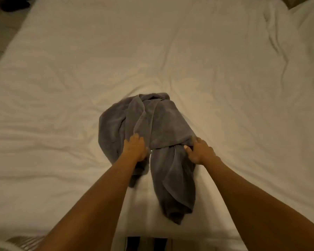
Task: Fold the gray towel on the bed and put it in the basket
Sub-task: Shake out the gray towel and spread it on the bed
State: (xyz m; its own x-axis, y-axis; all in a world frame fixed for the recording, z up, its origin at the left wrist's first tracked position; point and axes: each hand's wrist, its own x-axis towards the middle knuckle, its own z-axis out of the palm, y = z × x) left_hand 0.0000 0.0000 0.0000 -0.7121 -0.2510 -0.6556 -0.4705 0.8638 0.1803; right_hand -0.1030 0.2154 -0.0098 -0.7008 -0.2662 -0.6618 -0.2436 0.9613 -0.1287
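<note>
The gray towel [158, 124] lies bunched and crumpled in the middle of the white bed [62, 87], with one long end trailing toward the bed's near edge. My left hand [135, 148] rests on the towel's left part, its fingers curled into the cloth. My right hand [199, 151] grips a gathered fold at the towel's right side, thumb pressing against the cloth. No basket is in view.
The white sheet is wrinkled, with deeper creases at the far right. A pillow or duvet corner [306, 24] lies at the top right. Dark floor shows beyond the bed's left edge [0, 33]. A striped cloth [20, 241] shows at the bottom left.
</note>
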